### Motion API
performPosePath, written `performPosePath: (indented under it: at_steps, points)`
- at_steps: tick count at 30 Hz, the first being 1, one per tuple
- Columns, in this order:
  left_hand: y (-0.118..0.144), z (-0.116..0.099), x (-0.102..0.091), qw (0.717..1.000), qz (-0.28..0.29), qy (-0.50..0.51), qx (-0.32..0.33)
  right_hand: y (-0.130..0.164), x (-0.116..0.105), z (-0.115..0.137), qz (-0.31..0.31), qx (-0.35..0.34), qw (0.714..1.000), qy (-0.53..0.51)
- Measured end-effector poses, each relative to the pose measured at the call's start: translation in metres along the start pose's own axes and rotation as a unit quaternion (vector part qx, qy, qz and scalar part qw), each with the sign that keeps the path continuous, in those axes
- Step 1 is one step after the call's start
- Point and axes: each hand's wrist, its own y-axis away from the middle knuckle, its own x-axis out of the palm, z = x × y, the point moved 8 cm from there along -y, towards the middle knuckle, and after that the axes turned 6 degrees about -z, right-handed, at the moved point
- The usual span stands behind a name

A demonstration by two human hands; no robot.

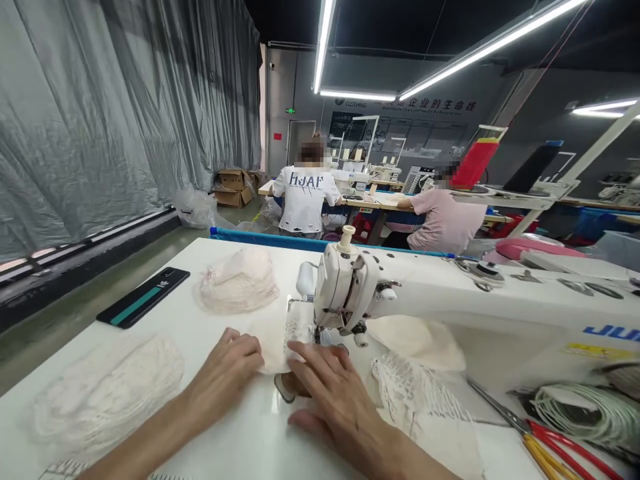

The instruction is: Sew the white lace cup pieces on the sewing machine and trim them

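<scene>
Pressing flat: left hand [227,373] and right hand [330,393] spread on cream fabric [273,347]

Clearance around the needle area
Far and right are blocked by the sewing machine [350,287]; the left is narrowed by fabric stacks [237,280] [107,393]; scissors [530,433] obstruct near right; bare table [240,440] is left between.
</scene>
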Motion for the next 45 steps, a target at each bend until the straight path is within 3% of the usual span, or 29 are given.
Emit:
performPosePath:
  at_steps: [4,6,8,11,12,15,17,24,26,29,33,36,38,42,45]
  points:
    - [0.031,-0.039,-0.001,0.991,0.075,0.094,-0.054,-0.008,0.023,0.018,0.092,0.047,0.991,-0.088]
    - [0.054,-0.047,-0.006,0.973,0.11,0.166,-0.119,-0.001,0.026,0.022,0.136,0.102,0.966,-0.195]
    - [0.078,-0.049,-0.008,0.941,0.129,0.243,-0.195,0.013,0.025,0.029,0.196,0.172,0.895,-0.361]
    - [0.107,-0.057,-0.002,0.87,0.152,0.369,-0.291,0.045,0.017,0.046,0.286,0.278,0.728,-0.557]
    - [0.114,-0.063,0.004,0.835,0.165,0.421,-0.315,0.056,0.013,0.051,0.301,0.303,0.688,-0.587]
    - [0.127,-0.09,0.022,0.712,0.198,0.574,-0.354,0.087,0.004,0.067,0.308,0.356,0.626,-0.622]
    - [0.132,-0.105,0.03,0.665,0.206,0.621,-0.361,0.106,0.003,0.076,0.293,0.389,0.604,-0.631]
    - [0.153,-0.133,0.046,0.62,0.248,0.636,-0.388,0.146,0.011,0.101,0.241,0.419,0.593,-0.645]
    - [0.157,-0.137,0.048,0.634,0.262,0.618,-0.383,0.15,0.014,0.103,0.217,0.419,0.598,-0.648]
    - [0.162,-0.139,0.049,0.662,0.257,0.592,-0.38,0.154,0.016,0.103,0.196,0.416,0.628,-0.628]
    - [0.166,-0.137,0.048,0.707,0.251,0.538,-0.384,0.16,0.019,0.107,0.184,0.421,0.623,-0.633]
    - [0.165,-0.136,0.047,0.735,0.249,0.502,-0.38,0.159,0.016,0.105,0.141,0.414,0.648,-0.624]
    - [0.165,-0.138,0.049,0.728,0.25,0.515,-0.378,0.16,0.015,0.104,0.127,0.414,0.671,-0.602]
    - [0.167,-0.144,0.058,0.677,0.254,0.581,-0.375,0.165,0.018,0.102,0.147,0.418,0.703,-0.557]
    - [0.169,-0.143,0.064,0.684,0.25,0.571,-0.378,0.169,0.021,0.1,0.169,0.418,0.713,-0.537]
